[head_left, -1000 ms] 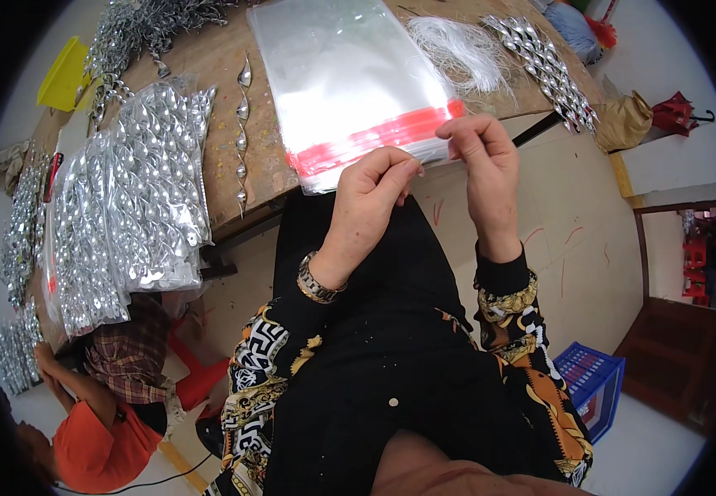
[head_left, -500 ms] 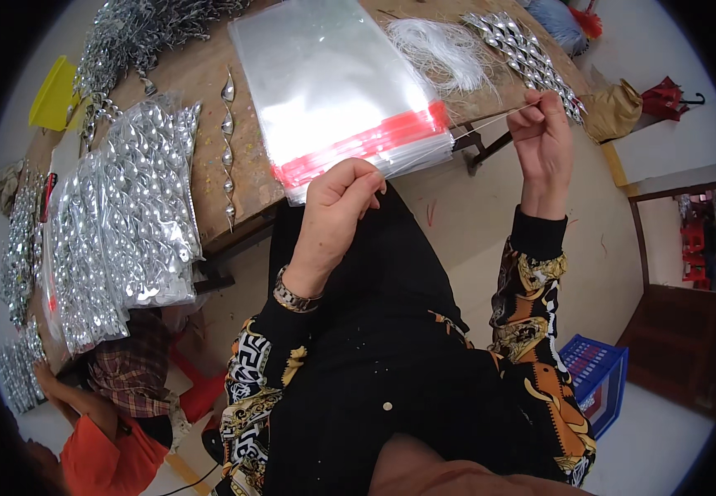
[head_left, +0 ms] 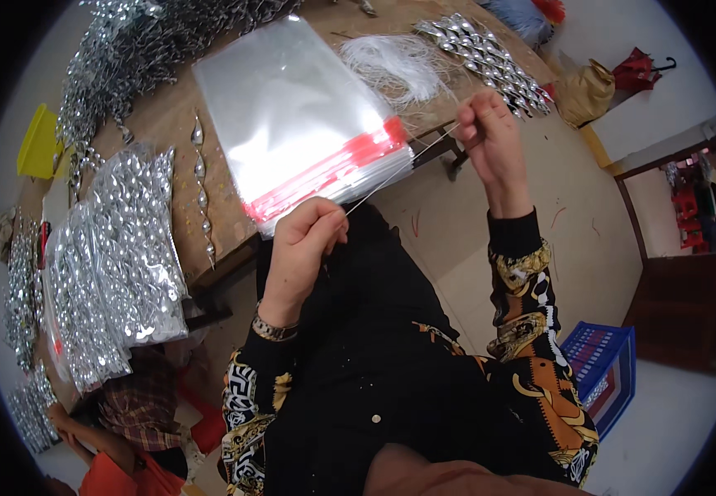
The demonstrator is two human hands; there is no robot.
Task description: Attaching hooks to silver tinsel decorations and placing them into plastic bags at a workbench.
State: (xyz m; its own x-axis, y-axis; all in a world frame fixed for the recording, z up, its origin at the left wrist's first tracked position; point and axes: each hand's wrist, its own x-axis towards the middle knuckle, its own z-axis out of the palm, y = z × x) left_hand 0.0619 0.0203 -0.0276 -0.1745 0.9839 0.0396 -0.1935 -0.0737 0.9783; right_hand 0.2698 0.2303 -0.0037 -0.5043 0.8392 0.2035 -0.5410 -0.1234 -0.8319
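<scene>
Thread (head_left: 403, 169), thin and white, stretches in the head view from our left hand (head_left: 298, 255) to our right hand (head_left: 493, 147), crossing the near corner of the stacked clear bags (head_left: 288, 99). Each grip is pinched together on it, apparently to hold it taut. On our tabletop (head_left: 219, 190), a silver twisted strand (head_left: 200, 170) and a loose white bundle (head_left: 399, 66) lie either side of the bags, seemingly set within easy reach.

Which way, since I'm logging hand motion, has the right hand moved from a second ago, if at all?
Yes: judged against the bags, the right hand has moved right, from their red strip to clear of them.
</scene>
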